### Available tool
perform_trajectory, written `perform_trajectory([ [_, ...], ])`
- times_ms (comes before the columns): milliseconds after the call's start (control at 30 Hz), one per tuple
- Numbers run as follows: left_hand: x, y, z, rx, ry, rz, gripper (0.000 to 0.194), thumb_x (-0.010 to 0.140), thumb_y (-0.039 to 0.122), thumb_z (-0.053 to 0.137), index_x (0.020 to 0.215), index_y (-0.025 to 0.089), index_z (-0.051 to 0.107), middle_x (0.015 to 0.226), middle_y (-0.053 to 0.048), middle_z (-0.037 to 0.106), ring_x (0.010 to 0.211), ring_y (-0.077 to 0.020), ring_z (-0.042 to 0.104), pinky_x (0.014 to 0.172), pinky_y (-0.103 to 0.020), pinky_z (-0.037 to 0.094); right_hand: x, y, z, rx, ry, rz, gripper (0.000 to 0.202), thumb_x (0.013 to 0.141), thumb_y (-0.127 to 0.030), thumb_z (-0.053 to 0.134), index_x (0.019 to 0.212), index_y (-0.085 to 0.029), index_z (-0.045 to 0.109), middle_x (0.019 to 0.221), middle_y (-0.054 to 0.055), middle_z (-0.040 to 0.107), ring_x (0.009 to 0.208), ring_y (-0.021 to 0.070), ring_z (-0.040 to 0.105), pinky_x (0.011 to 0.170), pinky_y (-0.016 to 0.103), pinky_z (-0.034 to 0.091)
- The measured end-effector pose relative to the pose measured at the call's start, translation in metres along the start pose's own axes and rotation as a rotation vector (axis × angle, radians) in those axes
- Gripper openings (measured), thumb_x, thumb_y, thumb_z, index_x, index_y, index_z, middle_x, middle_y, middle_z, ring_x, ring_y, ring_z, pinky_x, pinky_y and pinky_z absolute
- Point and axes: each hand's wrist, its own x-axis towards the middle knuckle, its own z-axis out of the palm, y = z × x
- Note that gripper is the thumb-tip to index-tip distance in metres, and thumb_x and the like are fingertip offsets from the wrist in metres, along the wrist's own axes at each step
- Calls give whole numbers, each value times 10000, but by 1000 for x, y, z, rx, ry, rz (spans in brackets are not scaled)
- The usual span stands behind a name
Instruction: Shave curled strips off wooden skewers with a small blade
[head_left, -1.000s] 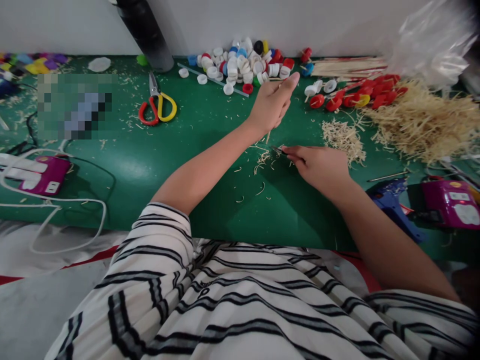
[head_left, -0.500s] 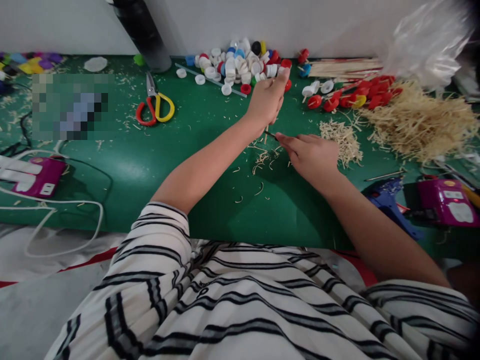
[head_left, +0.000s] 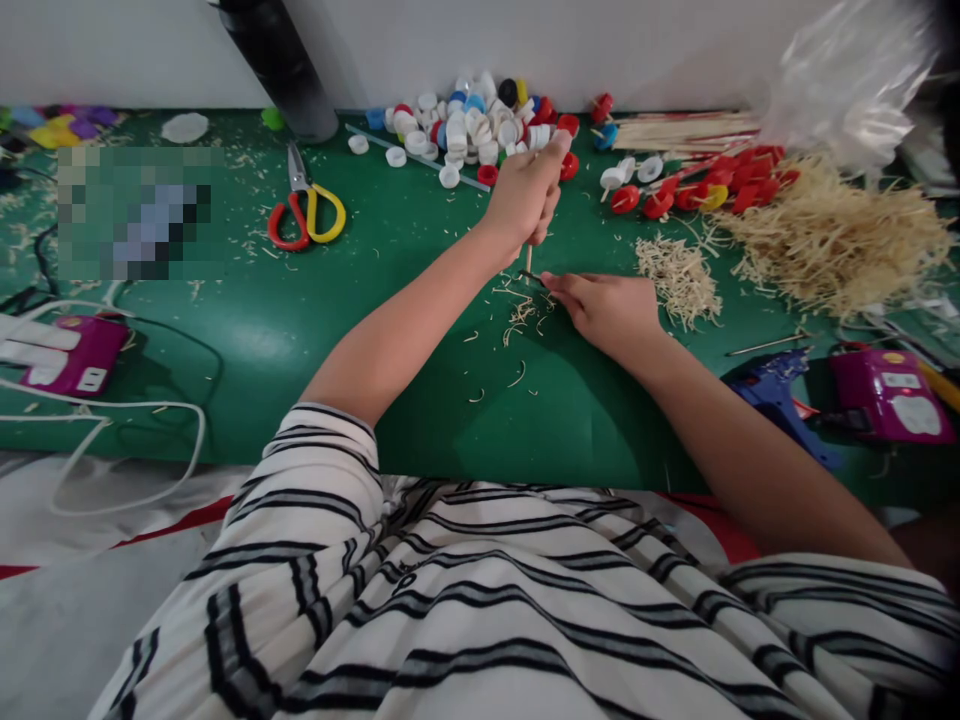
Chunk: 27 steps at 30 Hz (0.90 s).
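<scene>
My left hand (head_left: 525,195) is closed round a thin wooden stick (head_left: 529,257), whose lower end points down at the green table. My right hand (head_left: 609,308) pinches a small dark blade (head_left: 532,277), its edge against or very near the stick's lower end; exact contact is too small to make out. Beneath them lies a scatter of curled wood shavings (head_left: 519,318). A red bottle cap (head_left: 568,125) shows just beyond my left thumb; whether it is joined to the stick I cannot tell.
Bottle caps (head_left: 476,130) are heaped at the back. Scissors (head_left: 306,205) lie to the left, near a dark bottle (head_left: 281,65). On the right are red caps on sticks (head_left: 742,185), wood shavings (head_left: 847,240), a blue glue gun (head_left: 784,400) and a magenta power adapter (head_left: 892,395).
My right hand and the blade have moved slightly left and down along the stick. More of the stick shows below my left hand, which still grips it.
</scene>
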Motion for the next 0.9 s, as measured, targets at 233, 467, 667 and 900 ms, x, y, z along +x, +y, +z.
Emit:
perform_trajectory([
  [233, -2, 8, 0, -5, -101, -100, 539, 981, 286, 590, 527, 220, 308, 361, 84, 238, 287, -25, 134, 297, -155, 93, -2, 0, -1, -5, -18, -16, 467, 1075, -465, 331, 1338, -345, 697, 1151, 30, 791, 899, 223, 691, 612, 316, 293],
  [467, 7, 10, -23, -204, -352, -261, 515, 1061, 509, 299, 620, 248, 342, 436, 57, 258, 355, -39, 109, 324, -205, 146, -4, 3, -11, 2, 57, -14, 468, 1069, -423, 349, 1414, -321, 648, 1136, 71, 784, 983, 229, 680, 668, 326, 370],
  [667, -2, 8, -19, -341, -316, -371, 521, 1040, 597, 296, 671, 242, 391, 502, 44, 320, 410, -47, 145, 351, -201, 160, -3, 2, -18, -21, 38, -7, 468, 1079, -418, 329, 1386, -345, 675, 1039, 54, 780, 885, 201, 673, 645, 317, 356],
  [900, 0, 8, -16, -394, -252, -445, 565, 996, 686, 342, 634, 252, 342, 443, 57, 275, 330, -42, 152, 319, -205, 88, -1, -2, -13, 24, 46, 19, 507, 1094, -447, 286, 1315, -312, 722, 1111, 50, 786, 921, 200, 692, 623, 307, 348],
])
